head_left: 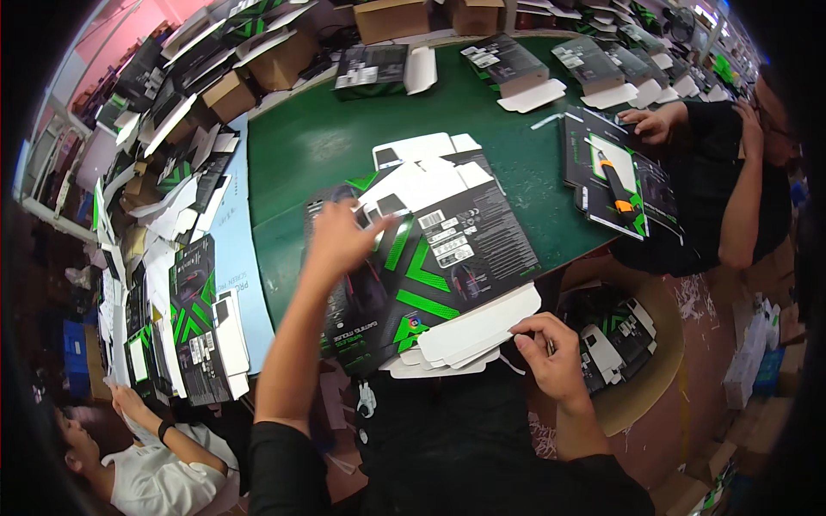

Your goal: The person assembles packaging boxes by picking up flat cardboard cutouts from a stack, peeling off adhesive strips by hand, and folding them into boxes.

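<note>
In front of me, flattened black-and-green cardboard boxes [482,232] lie stacked on the green table, printed with a picture of a computer mouse. White flaps [469,331] stick out over the table's near edge. My left hand [342,236] is spread over the stack's left side, fingers apart and touching the print; it grips nothing that I can see. At the stack's lower right corner, my right hand [551,357] is closed, with thumb and fingertips beside the tip of a white flap. A small dark thing shows between its fingers, too small to name.
At right, a co-worker's hand [656,125] is by more flat boxes, where an orange-and-black cutter [615,182] lies. Below stands a round bin [662,370] holding cartons. Another person [163,439] sits lower left, near piled boxes [194,318]. Folded boxes [508,64] line the far edge.
</note>
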Action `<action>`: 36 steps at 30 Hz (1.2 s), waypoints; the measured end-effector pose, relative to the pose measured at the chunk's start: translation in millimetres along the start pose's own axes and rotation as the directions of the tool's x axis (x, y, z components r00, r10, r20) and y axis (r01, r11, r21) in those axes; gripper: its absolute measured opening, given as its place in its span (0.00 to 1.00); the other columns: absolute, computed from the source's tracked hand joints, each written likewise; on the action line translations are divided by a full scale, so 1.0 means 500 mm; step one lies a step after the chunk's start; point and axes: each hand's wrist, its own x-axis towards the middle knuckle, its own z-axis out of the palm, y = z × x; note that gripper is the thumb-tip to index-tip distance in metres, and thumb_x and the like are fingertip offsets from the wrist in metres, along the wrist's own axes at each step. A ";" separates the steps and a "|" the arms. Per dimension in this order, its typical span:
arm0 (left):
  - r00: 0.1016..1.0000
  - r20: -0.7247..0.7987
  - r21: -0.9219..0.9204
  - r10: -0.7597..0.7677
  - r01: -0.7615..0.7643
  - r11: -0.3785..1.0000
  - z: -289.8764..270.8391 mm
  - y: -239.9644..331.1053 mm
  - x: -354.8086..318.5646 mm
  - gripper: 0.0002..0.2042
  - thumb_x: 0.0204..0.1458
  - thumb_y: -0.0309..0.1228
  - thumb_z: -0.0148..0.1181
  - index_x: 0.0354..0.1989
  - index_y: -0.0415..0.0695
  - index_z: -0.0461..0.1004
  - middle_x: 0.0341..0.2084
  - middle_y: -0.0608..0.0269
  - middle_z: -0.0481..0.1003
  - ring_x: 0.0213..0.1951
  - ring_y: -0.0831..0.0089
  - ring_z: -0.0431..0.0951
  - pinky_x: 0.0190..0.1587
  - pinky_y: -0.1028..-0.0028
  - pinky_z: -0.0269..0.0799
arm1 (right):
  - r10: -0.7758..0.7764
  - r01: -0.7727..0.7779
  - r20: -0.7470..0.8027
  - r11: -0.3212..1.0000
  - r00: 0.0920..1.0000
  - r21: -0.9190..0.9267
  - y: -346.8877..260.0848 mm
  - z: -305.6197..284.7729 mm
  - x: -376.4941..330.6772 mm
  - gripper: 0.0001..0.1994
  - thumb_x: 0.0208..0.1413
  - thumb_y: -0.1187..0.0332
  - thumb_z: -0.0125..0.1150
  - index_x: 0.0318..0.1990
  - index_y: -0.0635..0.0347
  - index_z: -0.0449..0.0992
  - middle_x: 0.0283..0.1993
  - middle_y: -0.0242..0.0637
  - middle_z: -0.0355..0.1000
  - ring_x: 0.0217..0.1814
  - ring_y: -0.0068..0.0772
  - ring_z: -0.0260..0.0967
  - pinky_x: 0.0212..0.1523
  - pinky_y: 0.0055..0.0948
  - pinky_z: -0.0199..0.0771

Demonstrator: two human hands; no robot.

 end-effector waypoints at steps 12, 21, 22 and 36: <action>0.999 -0.049 0.057 0.003 0.000 0.998 -0.014 0.001 -0.076 0.45 0.25 0.56 0.82 0.48 0.37 0.69 0.43 0.45 0.75 0.44 0.47 0.79 0.46 0.56 0.77 | -0.129 0.148 0.150 0.981 0.980 -0.121 -0.053 0.038 0.018 0.07 0.52 0.76 0.68 0.38 0.65 0.81 0.38 0.43 0.79 0.40 0.41 0.79 0.42 0.32 0.77; 0.993 0.080 -0.145 0.092 -0.080 0.986 -0.132 -0.021 -0.002 0.22 0.29 0.39 0.83 0.31 0.41 0.80 0.31 0.53 0.80 0.37 0.55 0.82 0.39 0.62 0.76 | -0.279 0.307 0.167 0.935 0.946 -0.176 -0.086 0.018 0.022 0.06 0.52 0.75 0.69 0.37 0.65 0.81 0.37 0.43 0.78 0.38 0.43 0.78 0.40 0.33 0.77; 0.985 0.163 -0.094 0.060 -0.045 0.995 -0.154 -0.017 0.013 0.23 0.30 0.39 0.82 0.33 0.41 0.80 0.33 0.53 0.81 0.39 0.55 0.82 0.40 0.62 0.76 | -0.284 0.314 0.171 0.932 0.943 -0.180 -0.095 0.015 0.020 0.06 0.52 0.75 0.69 0.37 0.65 0.81 0.37 0.43 0.78 0.38 0.43 0.78 0.40 0.33 0.77; 0.816 -0.167 -0.156 0.554 -0.577 0.802 -0.307 0.123 -0.217 0.11 0.42 0.25 0.71 0.33 0.37 0.76 0.26 0.50 0.76 0.32 0.47 0.77 0.37 0.60 0.71 | -0.633 0.728 0.371 0.520 0.680 -0.447 -0.289 -0.057 0.055 0.21 0.55 0.50 0.63 0.27 0.59 0.69 0.24 0.38 0.61 0.23 0.40 0.63 0.22 0.37 0.62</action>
